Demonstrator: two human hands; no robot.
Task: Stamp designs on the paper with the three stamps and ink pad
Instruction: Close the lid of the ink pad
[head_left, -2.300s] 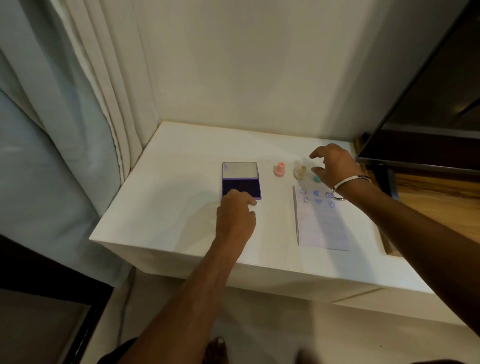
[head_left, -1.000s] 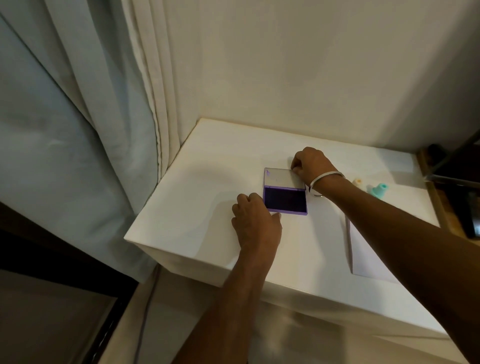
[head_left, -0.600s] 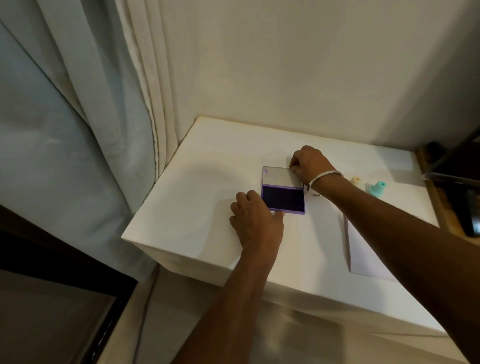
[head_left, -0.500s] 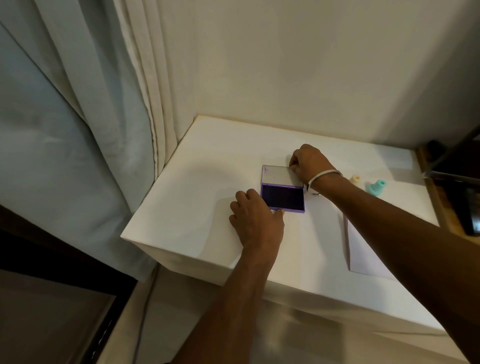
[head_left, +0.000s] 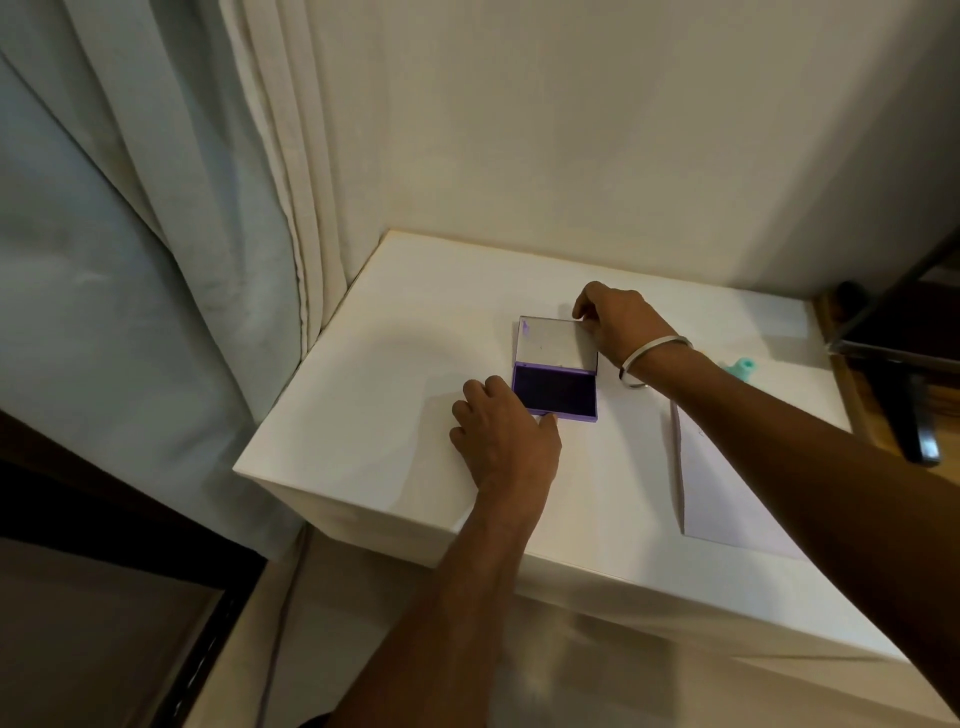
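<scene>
Right hand (head_left: 618, 319) pinches ink pad (head_left: 557, 369) lid's upper-right corner; left hand (head_left: 501, 428), fingers curled, holds its lower-left edge, frame centre.

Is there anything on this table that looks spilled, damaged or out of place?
Nothing serious. The ink pad's open lid has a small purple smudge at its far-left corner. The paper lies flat and the teal stamp stands upright.

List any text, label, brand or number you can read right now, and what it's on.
None can be read.
Ink pad: no print shows on the dark pad; the open lid bears only a small purple smudge at its corner.
Paper: the visible part shows no writing.
Teal stamp: mostly hidden, no marking visible.
</scene>
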